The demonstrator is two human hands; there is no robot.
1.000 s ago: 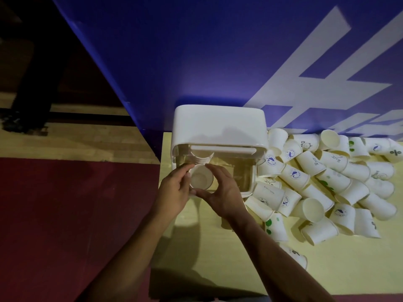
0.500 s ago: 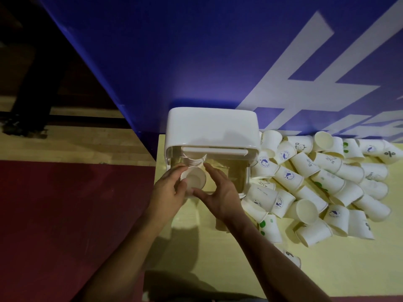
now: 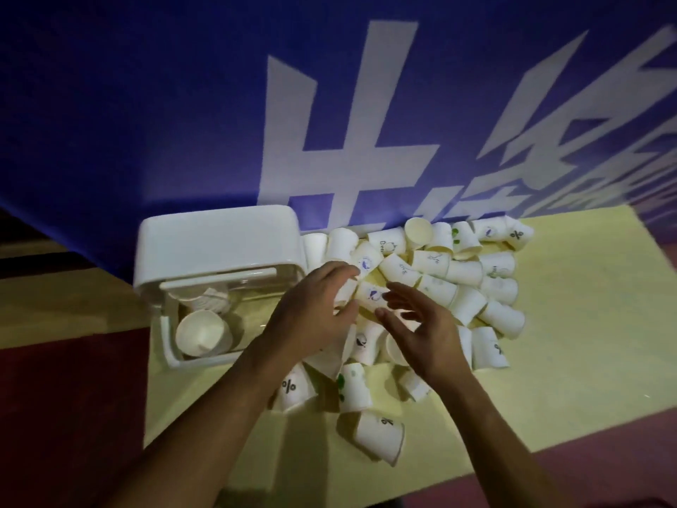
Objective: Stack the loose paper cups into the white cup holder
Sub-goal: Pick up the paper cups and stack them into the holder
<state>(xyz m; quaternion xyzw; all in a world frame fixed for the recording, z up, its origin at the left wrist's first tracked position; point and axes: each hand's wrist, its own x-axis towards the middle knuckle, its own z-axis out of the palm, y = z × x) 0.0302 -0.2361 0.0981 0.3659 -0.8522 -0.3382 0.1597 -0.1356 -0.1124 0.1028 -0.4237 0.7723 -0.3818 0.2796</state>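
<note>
1. Both hands have left the holder's opening and swung right, over the pile. The left hand (image 3: pixel 311 309) and right hand (image 3: pixel 421 335) hang with fingers spread and loosely bent, holding nothing.
2. Between them a blue-marked cup (image 3: pixel 370 297) lies on its side, probably the next pick. Motion blur hides whether any fingertip touches it yet.
3. A light pinch on the wall near the rim should suit it, since thin paper dents. Lifting straight up should keep the neighbouring loose cups (image 3: pixel 476 273) from rolling.
4. The white cup holder (image 3: pixel 219 240) stands just left of the pile. The cup likely needs to go base first into the open mouth of the front nested cup (image 3: pixel 203 333).
</note>
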